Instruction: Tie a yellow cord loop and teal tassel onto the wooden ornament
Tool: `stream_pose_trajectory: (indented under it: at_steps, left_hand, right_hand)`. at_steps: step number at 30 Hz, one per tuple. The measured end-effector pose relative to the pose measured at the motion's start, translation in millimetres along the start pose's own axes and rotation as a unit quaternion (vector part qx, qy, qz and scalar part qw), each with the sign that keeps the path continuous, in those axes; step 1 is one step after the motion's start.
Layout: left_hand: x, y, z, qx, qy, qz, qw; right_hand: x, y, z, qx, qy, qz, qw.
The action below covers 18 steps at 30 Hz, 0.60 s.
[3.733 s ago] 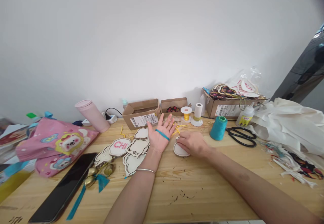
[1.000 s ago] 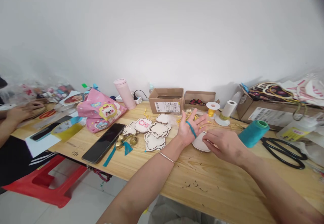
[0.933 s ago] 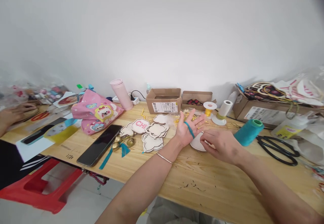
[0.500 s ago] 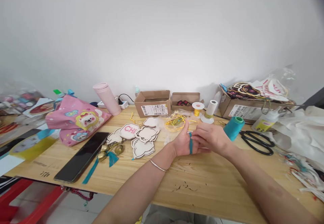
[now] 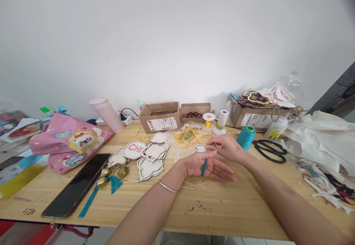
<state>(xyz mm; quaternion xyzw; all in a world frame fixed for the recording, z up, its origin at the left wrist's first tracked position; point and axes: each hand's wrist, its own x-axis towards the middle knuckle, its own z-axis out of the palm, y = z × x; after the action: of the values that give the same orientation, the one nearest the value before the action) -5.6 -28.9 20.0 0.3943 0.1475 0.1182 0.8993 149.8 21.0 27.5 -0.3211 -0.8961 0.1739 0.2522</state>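
Note:
My left hand lies palm up just above the wooden table, fingers stretched out to the right. A loop of teal thread is wound across its palm. My right hand hovers just behind it, thumb and fingertips pinched together over the loop, apparently on a strand of the thread. A teal thread spool stands right behind the right hand. A small white wooden cutout lies on the table between the hands and a tangle of yellow cord.
Wooden cutouts, gold bells with a teal tassel, a phone, a pink bag and a pink tumbler lie left. Cardboard boxes line the wall. Black scissors, a glue bottle and white cloth sit right.
My view swung left, then back to the table. My left hand turned from upright with spread fingers to lying flat, palm up. My right hand left the white cutout and came to the thread loop.

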Motion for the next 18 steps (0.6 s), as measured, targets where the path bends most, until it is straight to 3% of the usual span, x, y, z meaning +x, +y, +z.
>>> stream_pose_trajectory:
  at_steps: [3,6,11,18]
  left_hand:
    - [-1,0,-0.8,-0.01,-0.011,0.016,1.0]
    - [-1,1,-2.7,-0.041,-0.002,0.062,0.997]
    - [1,0,-8.2,-0.064,0.001,0.086,0.994]
    - [2,-1,-11.1,-0.076,0.028,0.113,0.99]
  right_hand:
    - [-1,9,-8,-0.018,0.037,0.02,0.999]
    - [1,5,-33,-0.061,0.067,0.011,0.996]
    - [18,-8,-85,-0.129,0.014,0.021,0.991]
    - [35,20,-134,-0.112,0.016,0.097,0.989]
